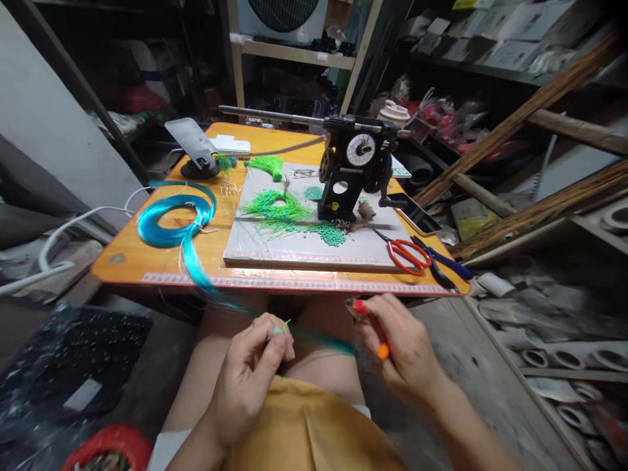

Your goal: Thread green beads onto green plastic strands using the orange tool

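Note:
My left hand (252,366) is closed in a pinch over my lap. Between its thumb and fingers shows a small pale green piece with a bright green thread end (287,324); the rest is hidden. My right hand (400,343) is wrapped around what looks like a lighter (360,306), with a metal tip, a red part by the thumb and an orange end below. A hank of blue-teal filament (164,221) lies coiled on the table's left. Its tail (196,268) hangs over the front edge and runs, blurred, behind my left hand towards the right one.
On the orange table (118,258), a grey board (294,252) carries a black hand-cranked winder (338,170), green bead-tipped threads (275,210), loose green beads (331,233) and red-handled scissors (409,256). Blue-handled pliers (449,261) and a phone (415,212) lie right. A ladder (520,131) leans beside it.

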Motion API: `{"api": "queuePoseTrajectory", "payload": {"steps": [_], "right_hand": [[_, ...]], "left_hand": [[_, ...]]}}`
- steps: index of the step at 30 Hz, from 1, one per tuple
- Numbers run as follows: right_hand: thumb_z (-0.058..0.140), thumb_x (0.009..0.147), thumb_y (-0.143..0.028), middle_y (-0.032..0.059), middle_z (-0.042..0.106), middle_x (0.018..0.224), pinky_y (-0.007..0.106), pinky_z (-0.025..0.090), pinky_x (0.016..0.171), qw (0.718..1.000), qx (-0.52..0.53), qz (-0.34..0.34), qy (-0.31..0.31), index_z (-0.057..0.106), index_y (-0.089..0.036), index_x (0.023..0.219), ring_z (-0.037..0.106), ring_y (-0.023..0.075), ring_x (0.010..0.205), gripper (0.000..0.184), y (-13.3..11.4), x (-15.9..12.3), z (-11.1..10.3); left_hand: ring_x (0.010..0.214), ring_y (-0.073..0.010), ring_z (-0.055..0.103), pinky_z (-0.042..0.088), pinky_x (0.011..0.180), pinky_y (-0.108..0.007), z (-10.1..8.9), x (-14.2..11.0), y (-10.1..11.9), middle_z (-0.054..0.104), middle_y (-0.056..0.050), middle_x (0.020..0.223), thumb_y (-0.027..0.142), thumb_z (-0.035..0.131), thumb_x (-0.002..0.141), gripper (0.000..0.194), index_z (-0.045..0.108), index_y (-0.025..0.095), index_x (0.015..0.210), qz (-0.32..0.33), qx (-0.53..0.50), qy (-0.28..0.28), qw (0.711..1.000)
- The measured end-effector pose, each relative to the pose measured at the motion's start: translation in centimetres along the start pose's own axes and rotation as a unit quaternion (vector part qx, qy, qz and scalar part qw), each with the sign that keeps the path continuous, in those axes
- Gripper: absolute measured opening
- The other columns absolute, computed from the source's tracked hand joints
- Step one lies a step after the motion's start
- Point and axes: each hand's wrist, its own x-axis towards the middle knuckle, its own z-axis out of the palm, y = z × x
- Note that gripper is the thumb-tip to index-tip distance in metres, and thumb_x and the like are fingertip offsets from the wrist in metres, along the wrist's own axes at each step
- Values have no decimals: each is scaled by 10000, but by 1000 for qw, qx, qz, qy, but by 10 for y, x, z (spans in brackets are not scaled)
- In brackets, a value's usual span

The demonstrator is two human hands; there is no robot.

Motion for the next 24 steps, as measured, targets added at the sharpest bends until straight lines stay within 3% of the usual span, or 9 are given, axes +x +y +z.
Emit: {"api": "queuePoseTrajectory", "payload": {"steps": [2,4,7,8,10,13,17,24], "right_hand": [[408,1037,-262,42,601,842,288,424,635,969,211,118,-48,559,-210,1059,536,168,724,161,-19,-10,12],[438,1038,-383,7,563,817,233,357,534,876,408,240,-88,548,-229,1099,466,113,614,199,-35,-15,28],[496,937,-648,-43,443,675,188,167,432,702,612,354,-81,598,-190,974,271,64,503,471,-48,-13,53],[481,894,-725,-53,399,621,187,124,421,659,651,370,-69,606,-169,855,235,60,488,572,-50,-10,61],[457,833,-809,-60,343,532,193,82,401,611,686,391,-46,540,-160,626,218,54,456,686,-53,-4,72],[532,788,-795,-69,318,461,196,67,381,587,691,420,-36,454,-176,508,203,43,409,684,-57,3,80],[526,813,-751,-77,321,465,189,62,381,567,700,432,-40,483,-172,537,181,39,399,643,-61,5,83],[549,844,-715,-54,391,520,184,105,403,591,685,424,-42,535,-148,601,244,46,448,617,-63,1,81]], "left_hand": [[722,-181,505,385,683,-313,2,0,0,506,-13,714,258,432,1023,334,495,202,700,18,35,-5,999],[721,-180,489,380,687,-314,3,-1,0,491,-11,702,227,448,1010,323,467,203,688,37,77,-14,996],[716,-176,483,382,684,-308,5,-3,1,478,-6,689,179,457,994,304,446,202,691,68,121,-31,990],[714,-174,484,382,683,-306,6,-3,1,480,-5,687,164,461,988,294,448,201,696,82,134,-36,987],[712,-170,490,384,692,-305,7,-3,1,491,-2,687,130,471,974,271,463,199,712,111,158,-43,980],[698,-161,492,389,709,-304,9,-3,1,496,6,681,90,482,956,251,479,199,730,137,178,-45,973],[688,-157,495,400,715,-303,10,-2,1,494,10,678,86,489,953,263,480,201,717,132,175,-45,975],[709,-187,531,412,702,-325,10,-3,2,562,-24,697,118,474,963,267,532,200,716,104,173,-57,978]]}}
